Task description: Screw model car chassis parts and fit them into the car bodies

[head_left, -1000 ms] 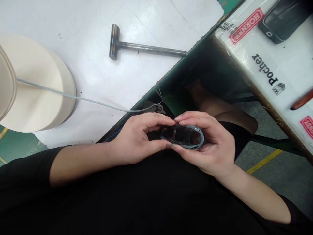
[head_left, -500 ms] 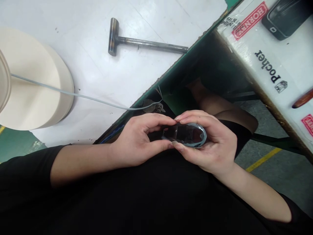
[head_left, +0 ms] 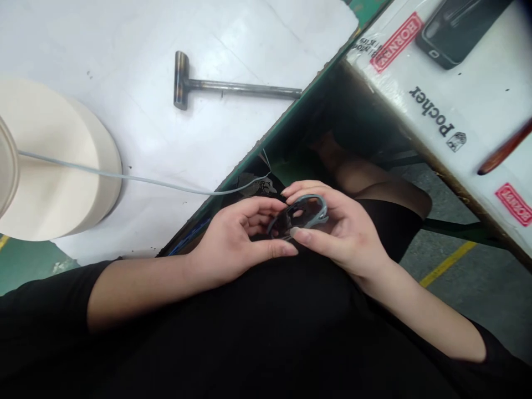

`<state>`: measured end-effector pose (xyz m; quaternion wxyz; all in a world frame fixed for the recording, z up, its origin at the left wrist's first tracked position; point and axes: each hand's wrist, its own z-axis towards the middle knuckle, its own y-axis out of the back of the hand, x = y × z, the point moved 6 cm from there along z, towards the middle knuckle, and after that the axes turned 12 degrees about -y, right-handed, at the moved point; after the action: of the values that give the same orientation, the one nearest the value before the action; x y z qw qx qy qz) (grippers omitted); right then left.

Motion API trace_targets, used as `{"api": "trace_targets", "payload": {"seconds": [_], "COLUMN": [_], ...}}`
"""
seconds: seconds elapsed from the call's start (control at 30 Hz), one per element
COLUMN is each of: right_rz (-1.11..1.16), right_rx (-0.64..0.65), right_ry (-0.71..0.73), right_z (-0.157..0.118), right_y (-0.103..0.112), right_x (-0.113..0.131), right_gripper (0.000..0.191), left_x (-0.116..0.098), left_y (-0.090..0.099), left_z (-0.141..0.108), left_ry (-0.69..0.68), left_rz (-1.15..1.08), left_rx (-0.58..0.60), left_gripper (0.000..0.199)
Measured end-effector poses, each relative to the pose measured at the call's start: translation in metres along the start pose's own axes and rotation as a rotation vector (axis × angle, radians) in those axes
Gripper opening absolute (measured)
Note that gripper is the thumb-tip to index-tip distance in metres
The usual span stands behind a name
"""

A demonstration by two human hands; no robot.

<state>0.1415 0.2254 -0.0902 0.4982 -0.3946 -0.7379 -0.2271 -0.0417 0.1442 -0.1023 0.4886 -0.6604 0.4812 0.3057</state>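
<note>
Just changed: the grey-rimmed oval plastic frame (head_left: 297,215), dark and glossy inside, tilted more steeply than half a second ago, long axis now rising to the right, and drawn slightly toward the left hand (head_left: 233,238). Position: well below and to the right of the steel T-hammer (head_left: 233,87), past the green-edged side of the white bench (head_left: 266,44), over the dark torso. Right fingers (head_left: 310,191) curled closed over the frame's upper rim, right thumb pressed along its lower side, a firm pinch with almost no gap left. Left fingers (head_left: 260,206) half curled, tips at the frame's left end, left thumb lying just beneath it, a lighter, looser hold, the exact contact hard to make out against the dark clothing. Around the same hammer: to its left, a cream round stack of discs (head_left: 58,160) with a thin grey cable (head_left: 137,178) running from it, passing below the hammer toward the hands; to its right, beyond the shaft's end, a white printed carton (head_left: 469,94) marked "Pocher" and "HORNBY", a black smartphone (head_left: 457,30) on top and a blurred reddish-brown handle (head_left: 505,147) near its edge; further right and lower down, a yellow floor line (head_left: 448,264) on grey concrete.
</note>
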Motion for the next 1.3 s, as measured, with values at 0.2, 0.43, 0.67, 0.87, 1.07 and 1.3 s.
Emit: {"api": "trace_targets", "payload": {"seconds": [0.2,0.43,0.67,0.87,1.07,1.3], "right_rz": [0.260,0.373,0.343,0.426,0.448,0.476], "right_rx": [0.285,0.051,0.125,0.129,0.163,0.218], "right_ry": [-0.203,-0.220,-0.276,-0.312,-0.313,-0.345], "right_z": [0.007,0.006,0.004,0.005,0.005,0.007], "right_y": [-0.006,0.006,0.002,-0.001,-0.003,-0.007], "right_x": [-0.021,-0.029,-0.032,-0.032,-0.031,-0.035], "right_gripper": [0.051,0.045,0.043,0.051,0.054,0.059], "left_x": [0.005,-0.002,-0.016,-0.018,-0.017,-0.017], "left_y": [-0.014,-0.002,0.006,0.001,0.003,0.004], "left_z": [0.000,0.006,0.013,0.010,0.009,0.010], "left_ry": [0.315,0.166,-0.067,-0.106,-0.102,-0.085], "left_rz": [-0.353,-0.286,-0.074,-0.019,0.015,0.025], "left_rx": [0.205,0.141,0.108,0.181,0.161,0.149], "left_gripper": [0.047,0.049,0.045,0.047,0.048,0.046]}}
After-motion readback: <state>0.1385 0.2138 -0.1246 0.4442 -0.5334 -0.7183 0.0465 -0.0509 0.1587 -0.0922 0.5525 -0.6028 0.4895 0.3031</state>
